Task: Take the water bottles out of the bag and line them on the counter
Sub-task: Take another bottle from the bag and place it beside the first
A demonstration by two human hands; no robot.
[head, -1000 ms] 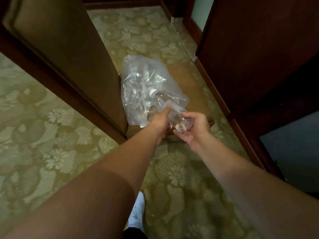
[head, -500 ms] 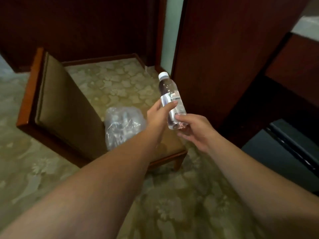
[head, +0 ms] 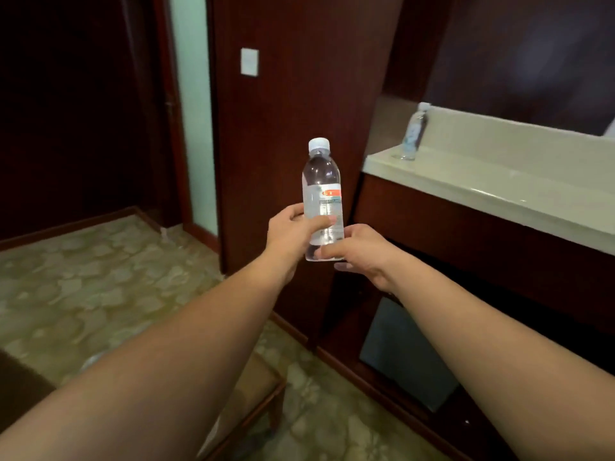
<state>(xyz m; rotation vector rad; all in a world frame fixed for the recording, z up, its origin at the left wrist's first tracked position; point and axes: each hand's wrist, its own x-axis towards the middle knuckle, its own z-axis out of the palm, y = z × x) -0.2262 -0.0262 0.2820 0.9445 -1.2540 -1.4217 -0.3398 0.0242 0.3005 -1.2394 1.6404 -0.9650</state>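
A clear water bottle (head: 322, 191) with a white cap and an orange-and-white label stands upright in mid-air at the frame's centre. My left hand (head: 293, 232) grips its lower body from the left, thumb across the label. My right hand (head: 362, 252) holds its base from the right with curled fingers. A second water bottle (head: 413, 133) stands upright at the left end of the pale counter (head: 482, 174), up and to the right of my hands. The bag is out of view.
A dark wooden panel (head: 299, 94) with a white wall switch (head: 249, 61) rises behind the held bottle. Below the counter is a dark cabinet with a grey panel (head: 402, 354). A chair seat (head: 253, 384) shows at bottom centre on patterned carpet (head: 100, 277).
The bottle came out of the plastic bag on the chair and rose upright in both hands. My view swung up and right, so the bag left view and the counter appeared.
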